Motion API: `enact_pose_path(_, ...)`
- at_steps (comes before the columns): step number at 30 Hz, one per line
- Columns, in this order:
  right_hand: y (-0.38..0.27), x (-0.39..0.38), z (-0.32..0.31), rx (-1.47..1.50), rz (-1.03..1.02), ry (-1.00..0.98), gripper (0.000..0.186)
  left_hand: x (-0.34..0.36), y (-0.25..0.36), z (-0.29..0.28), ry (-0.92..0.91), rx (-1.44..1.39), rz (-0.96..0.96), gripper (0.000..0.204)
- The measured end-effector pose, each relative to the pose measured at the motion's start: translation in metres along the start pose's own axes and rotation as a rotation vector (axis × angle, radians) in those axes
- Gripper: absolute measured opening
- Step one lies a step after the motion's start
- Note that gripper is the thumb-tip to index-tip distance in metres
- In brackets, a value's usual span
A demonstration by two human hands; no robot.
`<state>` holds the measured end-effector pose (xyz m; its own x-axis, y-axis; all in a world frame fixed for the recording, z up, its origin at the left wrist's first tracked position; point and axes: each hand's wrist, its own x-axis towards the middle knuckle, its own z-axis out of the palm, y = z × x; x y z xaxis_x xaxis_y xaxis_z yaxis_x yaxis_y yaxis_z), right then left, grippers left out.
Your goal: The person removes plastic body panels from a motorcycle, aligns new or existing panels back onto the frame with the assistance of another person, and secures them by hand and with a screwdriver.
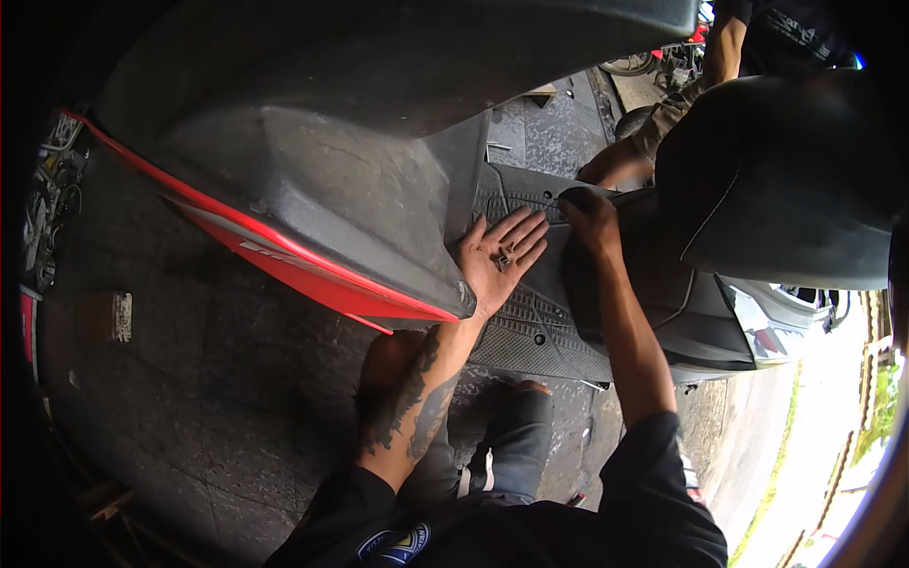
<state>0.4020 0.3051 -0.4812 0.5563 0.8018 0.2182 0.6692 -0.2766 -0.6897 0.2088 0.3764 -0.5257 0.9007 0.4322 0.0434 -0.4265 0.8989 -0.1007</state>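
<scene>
My left hand (pixel 485 281) is palm up above the scooter's footboard (pixel 542 352), its fingers stretched out. A few small metal fasteners that look like screws (pixel 505 257) lie loose on the palm. Just to the right, my right hand (pixel 594 220) is closed with its fingers bent down at the far part of the footboard, close to the body panel below the seat. Whatever its fingertips hold, if anything, is hidden. The scooter's dark front inner panel (pixel 350 180), edged by a red side panel (pixel 284 257), stands beside my left hand.
The black seat (pixel 786 180) rises on the right. Across the scooter, another person's hand (pixel 620 163) reaches in beside the footboard, near my right hand. A brown block (pixel 102 316) lies on the dark tiled floor (pixel 218 379) at left. My knees are close below the footboard.
</scene>
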Motion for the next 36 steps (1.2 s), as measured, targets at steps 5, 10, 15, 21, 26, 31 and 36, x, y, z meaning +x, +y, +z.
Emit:
enact_pose_path(5,-0.054,-0.046,-0.002,0.342,0.025,-0.073,0.017,0.0,-0.011,-0.002,0.058,0.001,-0.027,0.059)
enact_pose_path(10,-0.067,-0.053,-0.001,0.315,0.037,-0.156,0.02,0.002,-0.016,-0.008,-0.064,-0.039,-0.063,0.056)
enact_pose_path(15,-0.083,-0.054,0.004,-0.047,-0.246,-0.115,0.021,0.008,-0.017,-0.033,-0.311,-0.178,-0.095,0.054)
enact_pose_path(21,-0.083,-0.064,0.005,-0.066,-0.263,-0.171,0.019,0.003,-0.018,-0.006,0.047,0.04,-0.023,0.052)
enact_pose_path(26,-0.073,-0.058,0.006,-0.184,-0.27,-0.328,0.018,0.006,-0.028,-0.022,0.205,0.26,-0.003,0.037)
enact_pose_path(31,-0.06,-0.047,-0.002,0.055,-0.078,-0.262,0.021,-0.001,-0.022,-0.014,0.397,0.23,0.03,0.03)
enact_pose_path(36,0.015,0.022,-0.016,-0.354,-0.05,0.005,0.017,0.002,-0.024,-0.02,0.458,0.256,0.044,0.036)
